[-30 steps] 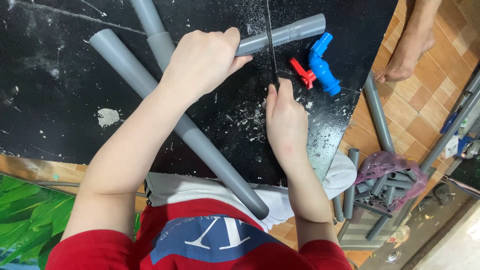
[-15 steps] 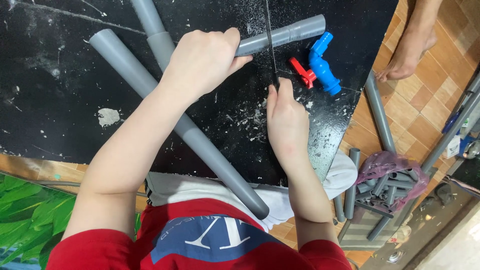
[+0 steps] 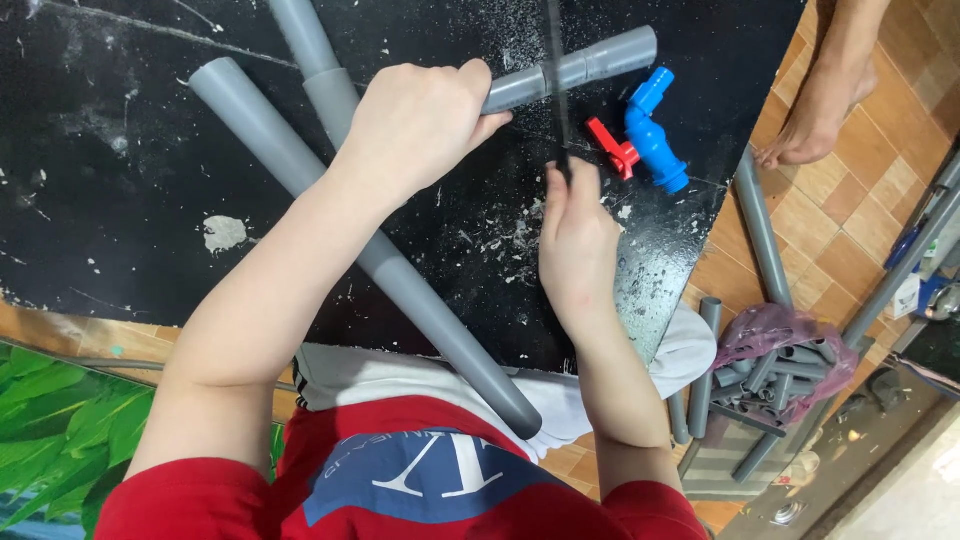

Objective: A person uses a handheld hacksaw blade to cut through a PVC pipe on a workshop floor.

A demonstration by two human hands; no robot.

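Note:
My left hand (image 3: pixel 415 125) presses a short grey pipe (image 3: pixel 590 65) flat on the black board (image 3: pixel 100 150), gripping its near end. My right hand (image 3: pixel 575 245) is closed on the handle end of a thin dark saw blade (image 3: pixel 556 80), which stands across the grey pipe just right of my left hand. White shavings lie scattered on the board between my hands. A long grey pipe (image 3: pixel 260 130) runs diagonally under my left forearm toward my lap.
A blue plastic tap with a red handle (image 3: pixel 650 135) lies right of the blade. Another grey pipe (image 3: pixel 300 40) leaves the top edge. On the tiled floor at right are loose pipes (image 3: pixel 760 230), a pink bag of grey fittings (image 3: pixel 780 360) and another person's bare foot (image 3: pixel 815 120).
My right hand and the blade have shifted slightly along the cut; my left hand and the pipe stay in place.

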